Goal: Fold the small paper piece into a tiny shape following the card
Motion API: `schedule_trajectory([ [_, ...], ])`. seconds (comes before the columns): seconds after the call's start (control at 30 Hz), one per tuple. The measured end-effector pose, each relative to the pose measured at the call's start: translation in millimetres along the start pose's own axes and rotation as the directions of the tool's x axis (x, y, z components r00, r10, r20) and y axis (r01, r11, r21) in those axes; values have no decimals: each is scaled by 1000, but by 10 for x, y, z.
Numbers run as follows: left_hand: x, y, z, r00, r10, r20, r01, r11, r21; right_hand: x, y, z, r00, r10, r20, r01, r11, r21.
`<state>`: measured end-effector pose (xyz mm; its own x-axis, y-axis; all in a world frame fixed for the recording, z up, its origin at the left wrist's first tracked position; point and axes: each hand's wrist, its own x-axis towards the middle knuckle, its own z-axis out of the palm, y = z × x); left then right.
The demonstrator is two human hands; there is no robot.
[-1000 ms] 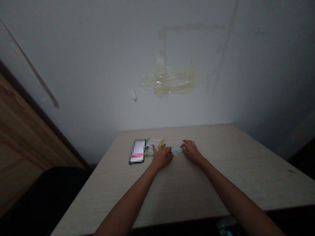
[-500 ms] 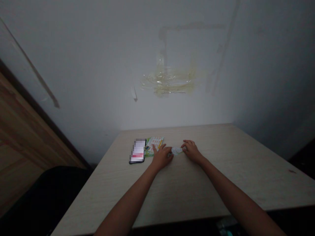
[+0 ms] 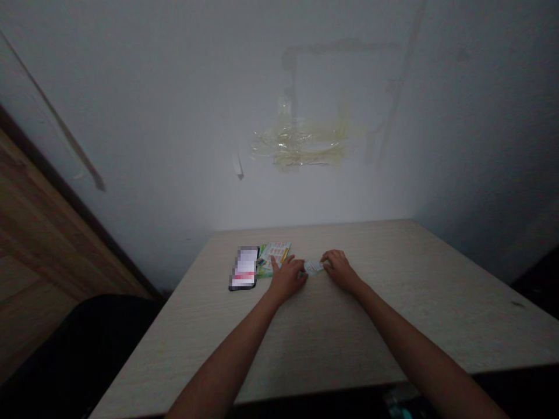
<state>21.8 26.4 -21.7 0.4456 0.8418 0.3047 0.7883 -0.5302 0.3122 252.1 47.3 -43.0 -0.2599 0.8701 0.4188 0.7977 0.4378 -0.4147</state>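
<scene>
Both my arms reach across a pale wooden table (image 3: 393,326) toward its far side. Between my hands lies a small pale piece of paper (image 3: 313,267). My left hand (image 3: 286,278) rests curled on the table and pinches the paper's left end, its fingers partly over a green and white printed leaflet (image 3: 273,255). My right hand (image 3: 338,268) is curled too and grips the paper's right end. The paper stays low, at the table surface.
A phone (image 3: 244,267) with a lit screen lies left of the leaflet. A white wall with old yellowed tape marks (image 3: 301,142) stands right behind the table. A wooden panel (image 3: 35,250) is at the left, a dark chair (image 3: 74,349) below it.
</scene>
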Motion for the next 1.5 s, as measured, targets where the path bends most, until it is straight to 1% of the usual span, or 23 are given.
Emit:
schedule_trajectory([
  [0.13, 0, -6, 4, 1000, 12, -10, -12, 1000, 2, -3, -70, -53, 1000, -2, -22, 2, 1000, 29],
  [0.23, -1, -4, 0, 1000, 14, -9, -14, 1000, -5, -8, -116, -89, 1000, -14, -15, 15, 999, 51],
  [0.37, 1, 4, -10, 1000, 4, 0, -4, 1000, 3, -13, -130, -91, 999, -15, -45, 20, 994, 104],
  [0.57, -1, 20, -20, 1000, -1, 4, 1, 1000, 18, -1, -55, -29, 996, 67, -66, -54, 983, 177],
  [0.67, -3, 39, -15, 999, 44, -4, -44, 999, 22, 12, -23, -8, 993, 103, -52, -91, 975, 200],
  [0.77, 2, 72, -4, 996, 90, 20, -91, 995, 35, 29, -14, 4, 990, 137, -33, -127, 968, 216],
  [0.9, 14, 113, 7, 995, 97, 21, -98, 992, 84, 49, -35, -1, 988, 153, -4, -149, 969, 196],
  [1.1, 30, 112, 9, 996, 90, 3, -89, 986, 138, 46, -60, -22, 992, 127, 6, -126, 977, 173],
  [1.2, 36, 101, 19, 997, 79, -4, -78, 987, 144, 33, -67, -22, 991, 131, -17, -126, 978, 163],
  [1.33, 32, 101, 28, 996, 86, -16, -82, 984, 155, 6, -91, -22, 990, 118, -71, -110, 988, 106],
  [1.5, 20, 111, 24, 995, 94, -18, -90, 982, 164, -6, -105, -34, 994, 79, -80, -70, 992, 102],
])
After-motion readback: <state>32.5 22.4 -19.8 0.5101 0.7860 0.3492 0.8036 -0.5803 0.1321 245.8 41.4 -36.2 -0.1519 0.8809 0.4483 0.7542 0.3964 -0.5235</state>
